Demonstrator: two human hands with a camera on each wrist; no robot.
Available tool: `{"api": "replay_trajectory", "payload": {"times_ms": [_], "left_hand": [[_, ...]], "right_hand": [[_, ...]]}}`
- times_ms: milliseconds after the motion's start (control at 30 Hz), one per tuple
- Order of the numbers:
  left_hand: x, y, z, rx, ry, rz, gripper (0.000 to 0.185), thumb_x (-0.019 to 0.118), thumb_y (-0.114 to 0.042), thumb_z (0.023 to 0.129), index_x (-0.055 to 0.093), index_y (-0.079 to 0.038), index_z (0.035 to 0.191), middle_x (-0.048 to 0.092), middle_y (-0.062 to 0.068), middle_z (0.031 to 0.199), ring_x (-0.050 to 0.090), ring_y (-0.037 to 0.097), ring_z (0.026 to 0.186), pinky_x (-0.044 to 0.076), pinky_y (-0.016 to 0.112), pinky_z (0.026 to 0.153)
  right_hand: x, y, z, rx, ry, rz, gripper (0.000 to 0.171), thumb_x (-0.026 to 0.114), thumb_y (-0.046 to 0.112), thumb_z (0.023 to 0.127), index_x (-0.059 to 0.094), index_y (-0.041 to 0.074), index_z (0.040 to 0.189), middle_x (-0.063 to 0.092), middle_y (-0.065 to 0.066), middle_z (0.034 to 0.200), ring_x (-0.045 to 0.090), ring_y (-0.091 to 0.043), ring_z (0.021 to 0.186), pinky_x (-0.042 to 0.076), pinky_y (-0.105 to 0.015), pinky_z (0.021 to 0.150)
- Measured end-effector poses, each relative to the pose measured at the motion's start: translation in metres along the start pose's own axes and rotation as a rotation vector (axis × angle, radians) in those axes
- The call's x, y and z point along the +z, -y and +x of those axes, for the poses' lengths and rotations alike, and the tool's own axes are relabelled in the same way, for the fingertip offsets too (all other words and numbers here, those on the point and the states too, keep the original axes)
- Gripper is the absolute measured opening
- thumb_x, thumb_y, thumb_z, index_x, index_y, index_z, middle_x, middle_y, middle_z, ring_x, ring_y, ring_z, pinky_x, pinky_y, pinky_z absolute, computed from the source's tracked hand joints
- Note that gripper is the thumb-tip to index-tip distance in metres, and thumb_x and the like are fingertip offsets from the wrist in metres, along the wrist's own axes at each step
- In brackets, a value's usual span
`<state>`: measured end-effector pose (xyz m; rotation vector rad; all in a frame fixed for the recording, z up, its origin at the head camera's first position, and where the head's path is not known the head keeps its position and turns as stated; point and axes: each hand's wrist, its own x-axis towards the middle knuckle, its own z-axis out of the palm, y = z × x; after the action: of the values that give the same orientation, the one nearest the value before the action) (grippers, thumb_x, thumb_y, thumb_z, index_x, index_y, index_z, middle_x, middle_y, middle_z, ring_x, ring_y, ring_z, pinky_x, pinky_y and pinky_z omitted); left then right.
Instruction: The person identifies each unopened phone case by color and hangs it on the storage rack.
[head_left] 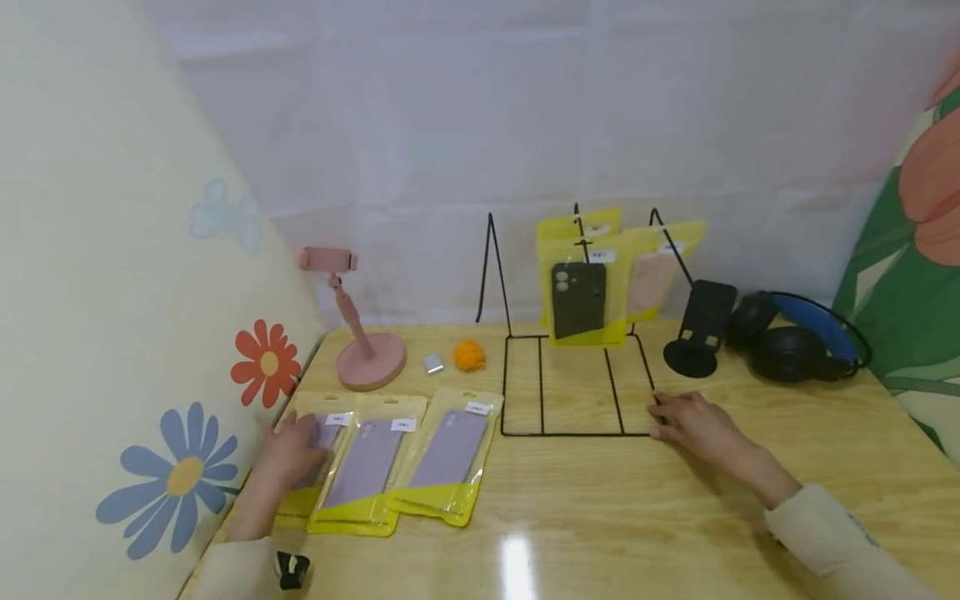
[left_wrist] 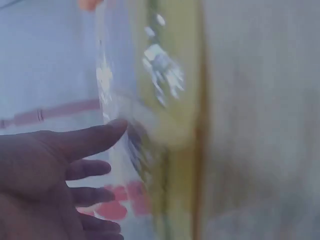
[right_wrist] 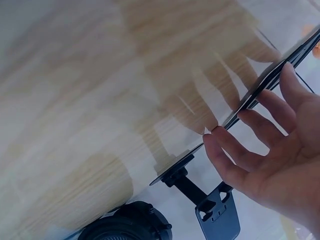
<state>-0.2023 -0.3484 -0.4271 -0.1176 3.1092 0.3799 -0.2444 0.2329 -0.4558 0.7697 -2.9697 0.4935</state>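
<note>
My left hand [head_left: 288,454] is over the leftmost yellow-edged phone case package [head_left: 303,497], covering part of its purple case. In the left wrist view the thumb tip meets the clear plastic of a package [left_wrist: 172,125], and the other fingers extend loosely below it. Two more packages, a middle one [head_left: 363,467] and a right one [head_left: 450,450], lie beside it, each with a purple case. At the front right corner of a black wire display rack [head_left: 577,434], my right hand [head_left: 693,425] touches the frame with relaxed fingertips. Packages with a black case [head_left: 579,300] and a pink case [head_left: 651,279] hang from the rack's hooks.
A pink phone stand [head_left: 371,362], a small silver-white block [head_left: 433,363] and an orange ball [head_left: 469,356] stand behind the flat packages. Right of the rack are a black phone stand [head_left: 701,329] and headphones [head_left: 791,350]. A black clip-like object [head_left: 292,570] sits near my left sleeve.
</note>
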Motion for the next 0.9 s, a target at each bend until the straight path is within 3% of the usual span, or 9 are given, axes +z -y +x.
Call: {"api": "replay_trajectory", "payload": {"times_ms": [67, 167, 367, 500, 633, 733, 833, 900], "left_hand": [[0.001, 0.015, -0.008, -0.043, 0.017, -0.034, 0.067, 0.074, -0.015, 0.079, 0.043, 0.023, 0.125, 0.044, 0.045, 0.122, 0.041, 0.057, 0.113, 0.027, 0.068, 0.100], [0.001, 0.025, -0.015, -0.108, 0.040, -0.096, 0.075, 0.074, -0.019, 0.081, 0.036, 0.025, 0.128, 0.041, 0.046, 0.120, 0.044, 0.053, 0.101, 0.036, 0.064, 0.095], [-0.002, 0.026, -0.016, -0.148, 0.033, -0.123, 0.076, 0.076, -0.021, 0.081, 0.035, 0.022, 0.128, 0.044, 0.043, 0.110, 0.045, 0.051, 0.093, 0.043, 0.059, 0.083], [-0.006, 0.027, -0.015, -0.171, 0.021, -0.178, 0.083, 0.079, -0.017, 0.077, 0.029, 0.016, 0.134, 0.033, 0.039, 0.106, 0.040, 0.052, 0.092, 0.043, 0.059, 0.078], [-0.011, 0.028, -0.014, -0.118, -0.005, -0.194, 0.081, 0.076, -0.008, 0.079, 0.026, 0.012, 0.139, 0.030, 0.040, 0.109, 0.040, 0.052, 0.093, 0.045, 0.062, 0.080], [-0.020, 0.030, -0.015, -0.011, -0.048, -0.183, 0.062, 0.067, 0.003, 0.082, 0.037, 0.014, 0.135, 0.037, 0.046, 0.116, 0.045, 0.053, 0.096, 0.044, 0.064, 0.083], [-0.034, 0.028, -0.023, 0.071, -0.090, -0.185, 0.046, 0.057, 0.008, 0.084, 0.049, 0.013, 0.129, 0.048, 0.042, 0.122, 0.049, 0.053, 0.100, 0.045, 0.063, 0.083], [-0.045, 0.024, -0.030, 0.073, -0.116, -0.200, 0.044, 0.055, 0.008, 0.086, 0.052, 0.010, 0.130, 0.048, 0.040, 0.125, 0.050, 0.053, 0.101, 0.047, 0.062, 0.081]], "right_hand": [[0.000, 0.001, 0.000, 0.001, 0.008, 0.000, 0.043, 0.067, 0.029, 0.089, 0.065, 0.003, 0.123, 0.050, -0.024, 0.137, 0.053, -0.048, 0.108, 0.048, -0.061, 0.074], [0.001, 0.002, -0.001, 0.001, 0.010, -0.004, 0.043, 0.067, 0.029, 0.089, 0.065, 0.003, 0.123, 0.051, -0.024, 0.137, 0.053, -0.048, 0.108, 0.048, -0.061, 0.074], [0.002, 0.001, -0.001, -0.015, -0.017, -0.010, 0.042, 0.067, 0.028, 0.089, 0.066, 0.002, 0.122, 0.052, -0.025, 0.135, 0.054, -0.047, 0.106, 0.048, -0.061, 0.073], [0.005, 0.000, -0.001, -0.015, -0.021, -0.007, 0.042, 0.068, 0.027, 0.089, 0.066, 0.002, 0.122, 0.052, -0.025, 0.135, 0.054, -0.048, 0.106, 0.048, -0.061, 0.073], [0.007, -0.001, -0.001, -0.013, -0.019, -0.007, 0.042, 0.067, 0.028, 0.089, 0.066, 0.003, 0.122, 0.052, -0.025, 0.135, 0.054, -0.048, 0.107, 0.048, -0.061, 0.073], [0.007, -0.001, -0.001, -0.011, -0.017, -0.011, 0.041, 0.067, 0.028, 0.089, 0.066, 0.003, 0.122, 0.052, -0.025, 0.136, 0.054, -0.048, 0.107, 0.047, -0.062, 0.075], [0.006, 0.000, -0.001, -0.009, -0.019, -0.013, 0.041, 0.067, 0.028, 0.089, 0.066, 0.003, 0.122, 0.052, -0.024, 0.136, 0.054, -0.048, 0.107, 0.047, -0.063, 0.075], [0.004, 0.000, -0.001, -0.015, -0.027, -0.015, 0.041, 0.067, 0.028, 0.089, 0.066, 0.003, 0.122, 0.052, -0.025, 0.136, 0.054, -0.048, 0.107, 0.047, -0.063, 0.074]]}}
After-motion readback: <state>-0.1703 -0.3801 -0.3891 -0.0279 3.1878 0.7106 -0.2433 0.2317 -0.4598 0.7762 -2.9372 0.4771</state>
